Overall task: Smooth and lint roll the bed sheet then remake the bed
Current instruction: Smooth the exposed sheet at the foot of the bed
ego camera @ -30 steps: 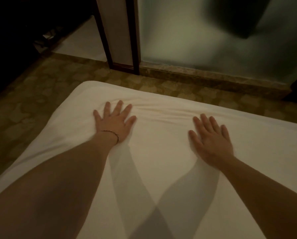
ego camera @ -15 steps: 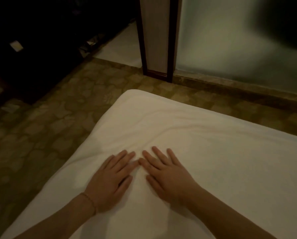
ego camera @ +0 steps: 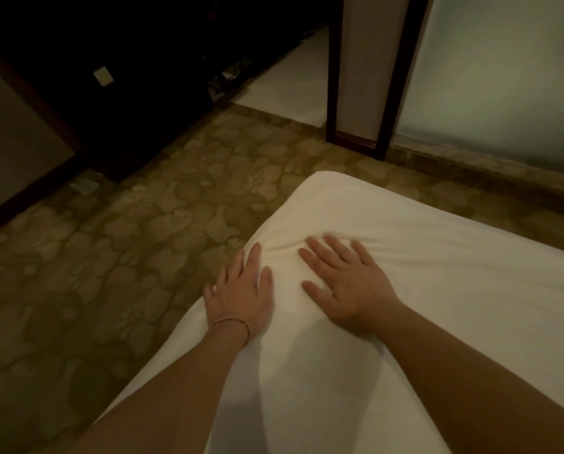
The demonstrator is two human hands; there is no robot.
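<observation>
We see the bed (ego camera: 454,322) under a white bed sheet (ego camera: 405,273), creased near its far left corner, standing on patterned carpet (ego camera: 126,273)

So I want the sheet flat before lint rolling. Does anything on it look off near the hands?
Yes: the bed sheet is bunched into small creases between the left hand and the right hand, near the mattress corner. Both hands lie flat on it. Elsewhere the sheet looks smooth.
</observation>
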